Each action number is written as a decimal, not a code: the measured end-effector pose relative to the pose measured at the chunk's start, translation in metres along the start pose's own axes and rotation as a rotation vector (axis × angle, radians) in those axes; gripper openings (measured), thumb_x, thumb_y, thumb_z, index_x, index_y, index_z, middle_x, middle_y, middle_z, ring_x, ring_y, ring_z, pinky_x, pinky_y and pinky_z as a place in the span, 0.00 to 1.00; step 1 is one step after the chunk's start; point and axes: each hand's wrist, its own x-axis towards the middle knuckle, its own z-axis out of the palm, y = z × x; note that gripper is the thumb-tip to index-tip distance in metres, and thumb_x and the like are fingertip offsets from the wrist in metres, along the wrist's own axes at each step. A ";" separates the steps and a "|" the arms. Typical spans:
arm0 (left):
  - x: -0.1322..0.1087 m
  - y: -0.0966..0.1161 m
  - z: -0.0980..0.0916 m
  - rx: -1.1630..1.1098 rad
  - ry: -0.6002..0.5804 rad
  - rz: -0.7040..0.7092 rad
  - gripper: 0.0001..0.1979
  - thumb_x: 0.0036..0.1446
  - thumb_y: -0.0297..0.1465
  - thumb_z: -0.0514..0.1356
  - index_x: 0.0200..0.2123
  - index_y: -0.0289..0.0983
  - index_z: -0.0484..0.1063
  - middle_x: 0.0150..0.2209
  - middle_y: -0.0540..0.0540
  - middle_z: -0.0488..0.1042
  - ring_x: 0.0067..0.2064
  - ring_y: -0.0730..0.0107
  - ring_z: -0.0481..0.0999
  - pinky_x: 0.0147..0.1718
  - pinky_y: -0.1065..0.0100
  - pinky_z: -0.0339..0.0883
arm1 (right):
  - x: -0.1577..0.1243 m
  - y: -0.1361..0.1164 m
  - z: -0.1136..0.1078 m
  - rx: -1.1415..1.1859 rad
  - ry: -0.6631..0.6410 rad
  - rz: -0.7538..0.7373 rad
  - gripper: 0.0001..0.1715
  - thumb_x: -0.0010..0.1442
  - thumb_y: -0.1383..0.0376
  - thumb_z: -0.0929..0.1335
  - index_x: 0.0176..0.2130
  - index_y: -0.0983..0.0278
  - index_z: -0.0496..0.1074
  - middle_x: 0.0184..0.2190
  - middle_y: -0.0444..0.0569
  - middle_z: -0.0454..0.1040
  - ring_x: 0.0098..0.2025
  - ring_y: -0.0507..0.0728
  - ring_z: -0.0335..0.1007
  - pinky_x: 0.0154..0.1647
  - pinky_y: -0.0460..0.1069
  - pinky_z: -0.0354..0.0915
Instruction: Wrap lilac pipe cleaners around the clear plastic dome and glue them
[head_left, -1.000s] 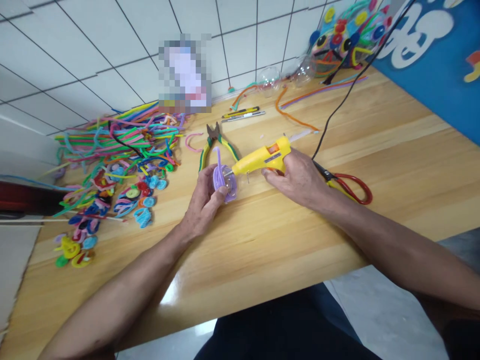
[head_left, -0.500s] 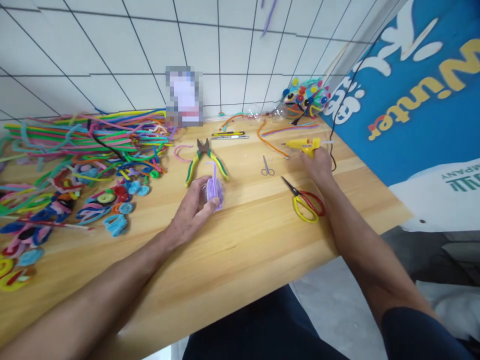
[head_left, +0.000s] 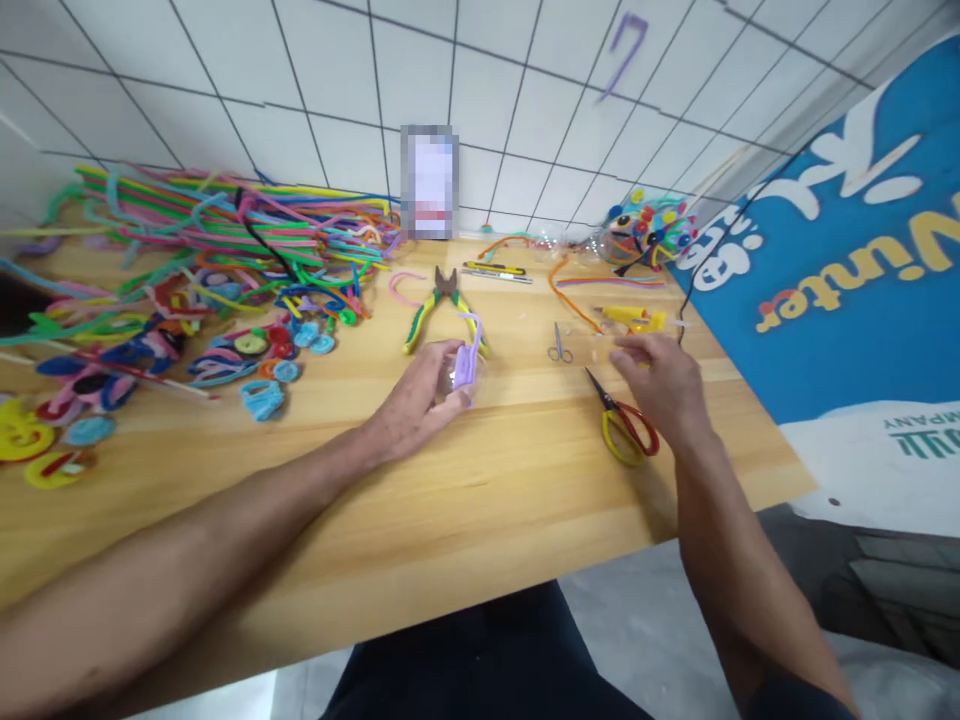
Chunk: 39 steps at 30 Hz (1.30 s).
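My left hand (head_left: 424, 400) is closed around a clear plastic ball (head_left: 449, 378) with a folded purple pipe cleaner (head_left: 466, 362) against it, one end sticking up. Just short of the yellow glue gun (head_left: 637, 319), which lies on the table, is my right hand (head_left: 664, 385), its fingers loosely bent and nothing visible in them. Below that hand lie scissors (head_left: 624, 428) with red and yellow handles. Small metal scissors (head_left: 559, 345) rest to its left. Cutting pliers (head_left: 446, 290) with green and yellow grips lie spread behind my left hand.
Many coloured pipe cleaners (head_left: 225, 235) and finished pieces (head_left: 262, 398) cover the table's left side. A phone (head_left: 431, 185) leans on the tiled wall. Craft knives (head_left: 495, 270), an orange pipe cleaner (head_left: 564, 290) and a decorated ball (head_left: 651, 232) lie at the back. A black cord (head_left: 694, 275) runs beside the blue banner (head_left: 847, 280).
My right hand has let go of the glue gun and drawn back toward me. My left hand still holds the ball and purple pipe cleaner. The whole view has shifted.
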 end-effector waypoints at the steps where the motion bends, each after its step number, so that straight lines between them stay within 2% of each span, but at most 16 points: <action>1: 0.000 0.001 0.000 0.019 -0.001 0.004 0.28 0.71 0.41 0.61 0.68 0.37 0.65 0.64 0.33 0.75 0.65 0.46 0.77 0.69 0.43 0.71 | -0.002 -0.018 0.006 0.160 -0.102 -0.059 0.17 0.65 0.53 0.73 0.46 0.60 0.84 0.43 0.54 0.84 0.45 0.64 0.79 0.54 0.61 0.74; 4: 0.001 0.004 0.000 0.054 0.002 0.031 0.27 0.71 0.42 0.60 0.67 0.36 0.65 0.64 0.32 0.75 0.66 0.46 0.77 0.69 0.45 0.72 | 0.000 -0.071 0.031 0.551 -0.438 -0.090 0.21 0.65 0.48 0.74 0.45 0.61 0.86 0.40 0.50 0.82 0.41 0.58 0.76 0.46 0.54 0.71; 6: 0.002 0.004 0.001 0.063 0.001 0.055 0.27 0.70 0.41 0.60 0.67 0.36 0.66 0.63 0.33 0.75 0.65 0.47 0.78 0.68 0.46 0.73 | 0.009 -0.097 0.049 0.795 -0.616 -0.023 0.24 0.64 0.45 0.76 0.43 0.62 0.85 0.37 0.48 0.79 0.36 0.54 0.71 0.39 0.50 0.69; 9: 0.002 0.003 0.002 0.067 0.003 0.089 0.25 0.69 0.38 0.60 0.66 0.37 0.66 0.62 0.33 0.76 0.63 0.48 0.78 0.67 0.46 0.74 | 0.026 -0.117 0.071 1.038 -0.816 0.124 0.25 0.60 0.44 0.79 0.39 0.63 0.83 0.35 0.47 0.77 0.33 0.51 0.68 0.32 0.46 0.65; 12: 0.002 0.003 0.003 0.071 0.010 0.120 0.24 0.68 0.36 0.60 0.65 0.36 0.66 0.61 0.33 0.77 0.62 0.48 0.79 0.65 0.46 0.76 | 0.041 -0.123 0.083 1.133 -0.922 0.223 0.22 0.62 0.48 0.80 0.37 0.64 0.82 0.34 0.47 0.77 0.32 0.50 0.68 0.30 0.45 0.64; 16: 0.003 0.004 0.004 0.080 0.009 0.139 0.24 0.68 0.35 0.59 0.65 0.36 0.65 0.60 0.33 0.76 0.61 0.49 0.79 0.64 0.46 0.76 | 0.049 -0.127 0.089 1.232 -0.960 0.236 0.18 0.58 0.55 0.83 0.39 0.64 0.83 0.32 0.44 0.77 0.32 0.50 0.69 0.31 0.44 0.66; 20: 0.003 0.005 0.004 0.085 0.006 0.150 0.24 0.68 0.35 0.60 0.65 0.36 0.64 0.60 0.33 0.76 0.62 0.49 0.78 0.65 0.46 0.75 | 0.047 -0.131 0.088 1.296 -0.960 0.219 0.26 0.48 0.53 0.88 0.38 0.64 0.84 0.34 0.43 0.79 0.33 0.49 0.71 0.32 0.43 0.67; 23: 0.003 0.005 0.003 0.092 0.000 0.152 0.24 0.69 0.35 0.59 0.65 0.36 0.64 0.61 0.33 0.75 0.62 0.49 0.78 0.65 0.46 0.75 | 0.045 -0.131 0.087 1.296 -0.935 0.198 0.29 0.44 0.53 0.89 0.38 0.65 0.84 0.34 0.44 0.80 0.33 0.49 0.72 0.33 0.43 0.68; 28: 0.002 0.005 0.003 0.088 0.007 0.150 0.24 0.69 0.35 0.59 0.65 0.37 0.64 0.60 0.33 0.76 0.61 0.50 0.78 0.63 0.47 0.76 | 0.039 -0.133 0.089 1.269 -0.841 0.157 0.24 0.49 0.55 0.87 0.34 0.64 0.79 0.31 0.44 0.79 0.31 0.49 0.71 0.33 0.43 0.68; 34: 0.002 0.003 0.004 0.081 0.005 0.144 0.24 0.69 0.35 0.59 0.66 0.37 0.64 0.60 0.34 0.75 0.60 0.49 0.78 0.63 0.47 0.76 | 0.035 -0.136 0.085 1.230 -0.806 0.106 0.15 0.51 0.60 0.80 0.38 0.64 0.80 0.35 0.47 0.80 0.34 0.52 0.72 0.34 0.46 0.68; 39: 0.002 0.000 0.005 0.094 0.012 0.136 0.24 0.69 0.36 0.60 0.65 0.37 0.65 0.59 0.34 0.76 0.59 0.50 0.78 0.63 0.46 0.76 | 0.036 -0.130 0.083 1.229 -0.836 0.081 0.20 0.54 0.52 0.81 0.37 0.64 0.80 0.34 0.47 0.76 0.33 0.52 0.67 0.31 0.47 0.65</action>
